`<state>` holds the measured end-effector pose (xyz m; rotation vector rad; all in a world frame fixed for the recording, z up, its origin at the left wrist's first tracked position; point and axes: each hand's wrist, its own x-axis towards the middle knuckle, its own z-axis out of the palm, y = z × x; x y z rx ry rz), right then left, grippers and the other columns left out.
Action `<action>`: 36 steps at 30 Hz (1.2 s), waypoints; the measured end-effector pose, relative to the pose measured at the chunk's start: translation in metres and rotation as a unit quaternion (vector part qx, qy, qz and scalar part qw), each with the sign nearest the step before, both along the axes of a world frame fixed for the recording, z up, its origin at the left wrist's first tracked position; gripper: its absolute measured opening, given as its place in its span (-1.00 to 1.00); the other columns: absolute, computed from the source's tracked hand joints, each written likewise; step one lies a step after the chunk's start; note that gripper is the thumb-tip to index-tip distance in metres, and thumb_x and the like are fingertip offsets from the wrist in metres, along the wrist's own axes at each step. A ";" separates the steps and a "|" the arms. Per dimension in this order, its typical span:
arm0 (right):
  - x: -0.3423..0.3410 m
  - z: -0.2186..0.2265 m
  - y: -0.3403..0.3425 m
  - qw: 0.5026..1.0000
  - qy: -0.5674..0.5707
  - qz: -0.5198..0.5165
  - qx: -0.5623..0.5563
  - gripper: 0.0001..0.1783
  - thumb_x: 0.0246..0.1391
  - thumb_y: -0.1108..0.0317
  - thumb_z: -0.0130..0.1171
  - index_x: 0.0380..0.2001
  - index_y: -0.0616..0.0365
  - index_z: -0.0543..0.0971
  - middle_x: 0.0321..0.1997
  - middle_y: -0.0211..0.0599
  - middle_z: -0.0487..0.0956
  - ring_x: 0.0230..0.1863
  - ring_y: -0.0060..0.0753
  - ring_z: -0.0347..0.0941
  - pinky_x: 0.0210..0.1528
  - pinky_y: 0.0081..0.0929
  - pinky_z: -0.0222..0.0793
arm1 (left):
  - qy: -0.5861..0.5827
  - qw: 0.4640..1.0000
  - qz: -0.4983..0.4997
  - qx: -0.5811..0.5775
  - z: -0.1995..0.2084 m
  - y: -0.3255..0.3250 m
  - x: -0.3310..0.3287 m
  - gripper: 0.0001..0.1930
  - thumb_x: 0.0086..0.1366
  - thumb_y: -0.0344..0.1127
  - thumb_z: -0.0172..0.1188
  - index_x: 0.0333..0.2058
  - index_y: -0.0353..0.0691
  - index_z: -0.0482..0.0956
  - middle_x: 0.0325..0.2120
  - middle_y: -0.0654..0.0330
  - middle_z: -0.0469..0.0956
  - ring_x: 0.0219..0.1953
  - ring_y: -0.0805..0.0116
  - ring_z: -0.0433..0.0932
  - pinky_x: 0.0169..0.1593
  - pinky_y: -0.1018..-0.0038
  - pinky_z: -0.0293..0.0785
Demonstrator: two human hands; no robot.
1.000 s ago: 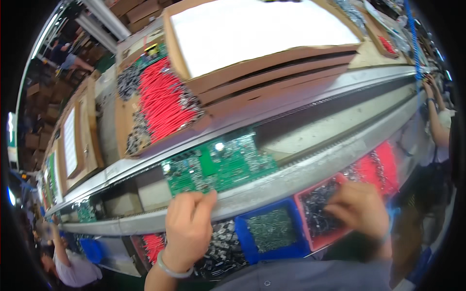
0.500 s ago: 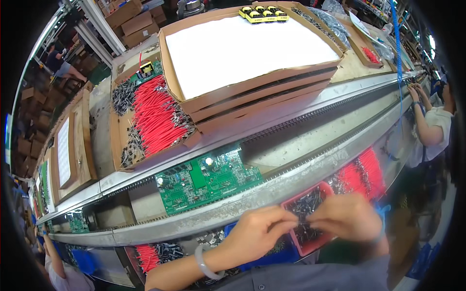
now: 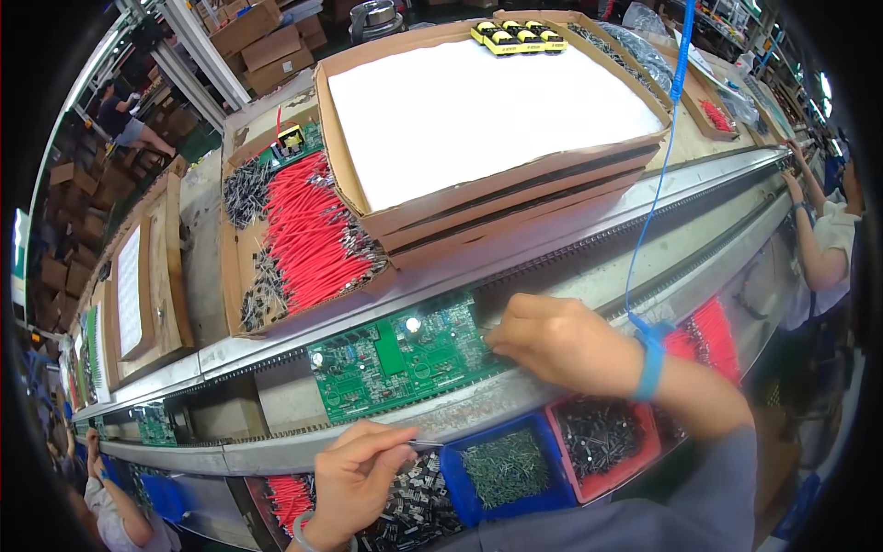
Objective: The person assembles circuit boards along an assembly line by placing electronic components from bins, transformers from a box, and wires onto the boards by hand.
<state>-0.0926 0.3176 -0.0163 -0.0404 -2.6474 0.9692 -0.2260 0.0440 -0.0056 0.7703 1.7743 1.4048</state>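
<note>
A green circuit board [image 3: 393,354] lies across the conveyor rails in front of me. At its right end is my right hand [image 3: 561,342], thumb and fingers pinched together; what they hold is too small to make out. Nearer to me, my left hand [image 3: 359,469] is raised over the parts bins, its fingertips closed on a small part with a thin wire lead [image 3: 426,443] sticking out to the right. Below the rail stand a blue bin [image 3: 563,471] of small green parts and a pink bin [image 3: 618,480] of dark leaded parts. Silver and black parts [image 3: 418,497] lie beside the left hand.
Past the conveyor stands a stack of cardboard trays [image 3: 515,216] topped by a white sheet and yellow-black transformers [image 3: 520,39]. A carton holds red wires [image 3: 313,235]. A blue coiled cord [image 3: 664,175] reaches my right wristband. Co-workers [image 3: 823,239] work at both sides.
Both hands were close together over the pink bin. The right hand has moved up and left to the board's right end; the left hand has moved left and down.
</note>
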 end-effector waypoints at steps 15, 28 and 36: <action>0.001 0.006 0.000 0.998 -0.028 -0.001 0.050 -0.82 -0.02 0.54 0.17 -0.30 0.29 0.63 -0.40 -0.12 0.47 -0.33 -0.01 0.52 -0.27 -0.17 0.50 | 0.001 1.000 0.013 0.005 -0.007 -0.008 -0.009 -0.77 0.35 -0.64 0.22 -0.04 -0.43 0.68 -0.17 0.11 0.57 -0.17 0.43 0.62 -0.07 0.59 0.56; -0.004 0.007 -0.004 0.993 -0.007 0.032 0.117 -0.87 -0.11 0.53 0.14 -0.39 0.27 0.56 -0.33 -0.13 0.46 -0.28 -0.07 0.53 -0.25 -0.21 0.54 | 0.093 0.995 0.016 -0.013 -0.010 -0.009 -0.010 -0.78 0.30 -0.62 0.29 -0.09 -0.35 0.73 -0.26 0.14 0.60 -0.20 0.43 0.59 -0.12 0.59 0.51; -0.004 0.007 -0.005 0.991 -0.020 0.036 0.129 -0.89 -0.12 0.52 0.14 -0.42 0.26 0.54 -0.35 -0.14 0.45 -0.28 -0.09 0.52 -0.25 -0.23 0.54 | 0.096 0.995 0.014 -0.004 -0.010 -0.009 -0.011 -0.78 0.30 -0.62 0.30 -0.09 -0.35 0.73 -0.25 0.15 0.59 -0.20 0.44 0.58 -0.12 0.59 0.51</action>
